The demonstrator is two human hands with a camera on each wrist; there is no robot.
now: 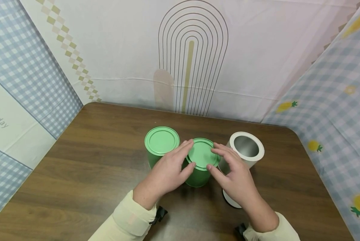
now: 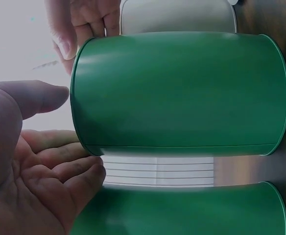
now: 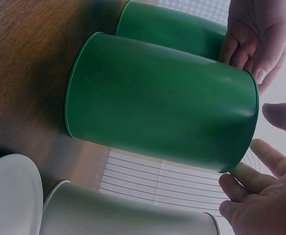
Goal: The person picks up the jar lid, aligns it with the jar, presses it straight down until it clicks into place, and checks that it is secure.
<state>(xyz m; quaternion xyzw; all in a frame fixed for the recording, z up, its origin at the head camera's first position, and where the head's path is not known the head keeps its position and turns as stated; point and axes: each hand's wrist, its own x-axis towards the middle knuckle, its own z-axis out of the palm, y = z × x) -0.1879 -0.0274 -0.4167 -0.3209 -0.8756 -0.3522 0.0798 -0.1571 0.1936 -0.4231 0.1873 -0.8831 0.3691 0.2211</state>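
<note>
A green canister (image 1: 198,178) with a green lid (image 1: 202,154) stands upright in the middle of the table. My left hand (image 1: 169,167) is at the left of its top, fingers extended beside the rim and thumb near the lid's front edge. On the other side my right hand (image 1: 235,174) spreads its fingers around the lid's right edge. In the right wrist view, the canister's side (image 3: 157,103) lies between both hands, with the right fingertips (image 3: 236,188) right at the top rim. Neither hand curls round anything.
A second green canister (image 1: 162,141), lidded, stands close on the left. To the right is a white canister (image 1: 252,162) without a lid, its metal inside showing. A round white lid (image 3: 13,196) lies on the wooden table (image 1: 86,174) before it. Patterned cloth (image 1: 122,53) hangs behind.
</note>
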